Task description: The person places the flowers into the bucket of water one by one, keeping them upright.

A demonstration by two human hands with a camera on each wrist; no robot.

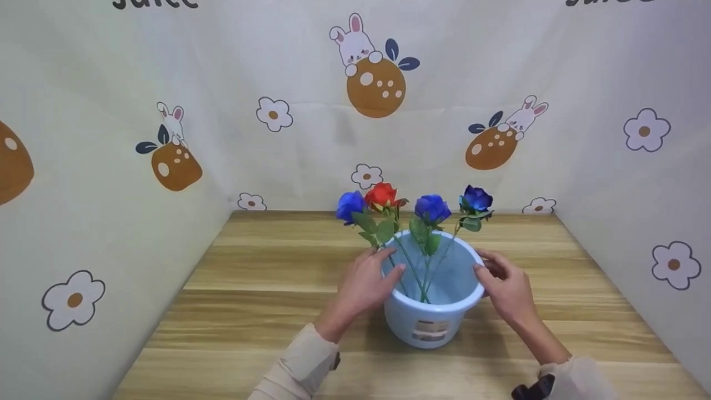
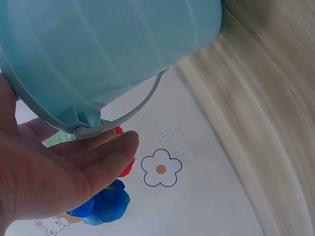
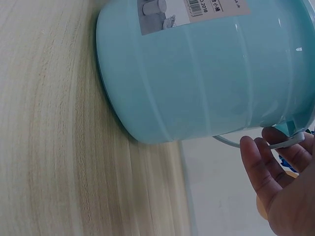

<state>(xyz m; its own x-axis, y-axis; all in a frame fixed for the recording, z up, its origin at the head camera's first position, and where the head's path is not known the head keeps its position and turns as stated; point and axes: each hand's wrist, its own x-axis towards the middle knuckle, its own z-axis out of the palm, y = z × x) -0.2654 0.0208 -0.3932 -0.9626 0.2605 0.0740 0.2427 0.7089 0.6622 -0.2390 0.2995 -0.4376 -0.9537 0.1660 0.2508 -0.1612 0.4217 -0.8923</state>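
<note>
A light blue bucket (image 1: 425, 325) stands upright on the wooden table. Artificial roses lean inside it: a red rose (image 1: 381, 195) and blue roses (image 1: 432, 209), their green stems crossing near the bottom. At the left side of the rim, my left hand (image 1: 364, 280) holds on with the thumb over the edge; its other fingers extend by the handle hinge in the left wrist view. My right hand (image 1: 505, 286) grips the opposite side, thumb on the rim. Its fingers curl beneath the rim by the bucket handle (image 3: 285, 142) in the right wrist view.
The wood-grain table (image 1: 266, 311) reaches back to a pale cloth wall (image 1: 300, 155) printed with rabbits, oranges and flowers. Similar cloth encloses the left and right sides. A paper label (image 1: 430, 330) is stuck on the bucket's front.
</note>
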